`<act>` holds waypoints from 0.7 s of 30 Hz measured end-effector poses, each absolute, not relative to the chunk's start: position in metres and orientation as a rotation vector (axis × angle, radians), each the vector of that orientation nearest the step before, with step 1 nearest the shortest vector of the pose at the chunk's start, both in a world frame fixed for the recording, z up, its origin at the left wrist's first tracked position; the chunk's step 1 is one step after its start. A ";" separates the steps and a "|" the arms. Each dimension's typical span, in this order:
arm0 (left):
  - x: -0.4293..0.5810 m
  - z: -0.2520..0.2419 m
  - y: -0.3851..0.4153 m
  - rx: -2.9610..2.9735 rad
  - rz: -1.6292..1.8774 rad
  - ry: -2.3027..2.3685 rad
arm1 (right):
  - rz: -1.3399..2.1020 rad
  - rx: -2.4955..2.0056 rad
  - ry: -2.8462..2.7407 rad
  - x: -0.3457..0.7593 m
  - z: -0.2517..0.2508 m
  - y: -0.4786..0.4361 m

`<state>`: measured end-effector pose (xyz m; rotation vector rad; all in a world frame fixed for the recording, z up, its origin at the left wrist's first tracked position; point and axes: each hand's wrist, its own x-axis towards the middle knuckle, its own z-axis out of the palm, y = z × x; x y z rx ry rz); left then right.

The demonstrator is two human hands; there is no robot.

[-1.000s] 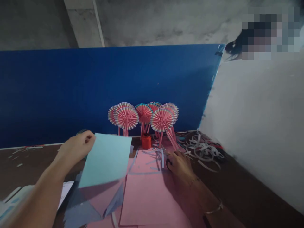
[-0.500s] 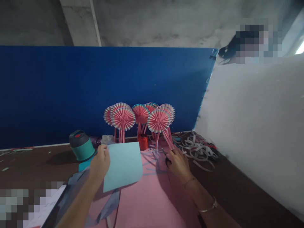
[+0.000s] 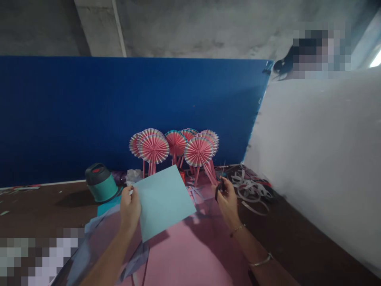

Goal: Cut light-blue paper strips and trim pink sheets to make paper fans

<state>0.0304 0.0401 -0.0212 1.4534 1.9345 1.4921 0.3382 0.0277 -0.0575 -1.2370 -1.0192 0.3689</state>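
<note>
My left hand (image 3: pixel 130 206) is closed on the left edge of a pale blue sheet of paper (image 3: pixel 166 202), which is tilted above the pink paper (image 3: pixel 184 258) covering the work surface. To the right of the sheet, my right hand (image 3: pixel 228 202) is closed round the black handles of a pair of scissors (image 3: pixel 219 190). Their blades point up and away from me, apart from the sheet. Behind the sheet stand several pleated pink paper fans (image 3: pixel 153 149) on pink sticks. A red holder (image 3: pixel 182 177) among them is mostly hidden by the sheet.
A teal container with a dark lid (image 3: pixel 102 184) stands at the left. Curled paper strips (image 3: pixel 248 188) lie in a heap at the right. A blue panel (image 3: pixel 119 111) rises behind, a white partition (image 3: pixel 315 139) on the right. Beyond it, a person (image 3: pixel 284 65) is partly visible.
The pale blue sheet has turned, its right side swinging out towards the right. My right hand has lifted slightly with the scissors, whose blades now point upward.
</note>
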 end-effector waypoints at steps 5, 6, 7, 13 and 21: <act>0.047 -0.029 0.036 1.408 1.458 1.854 | 0.846 -1.097 -1.005 0.328 -0.045 0.018; 0.049 -0.031 0.034 1.404 1.455 1.845 | 0.964 -1.079 -1.033 0.324 -0.045 0.015; 0.051 -0.033 0.033 1.398 1.454 1.837 | 1.067 -1.066 -1.053 0.320 -0.046 0.013; 0.060 -0.043 0.022 1.371 1.520 1.715 | 1.178 -0.992 -1.090 0.304 -0.056 0.010; 0.072 -0.047 0.017 1.311 1.018 1.259 | 0.835 -1.015 -1.249 0.309 -0.060 0.008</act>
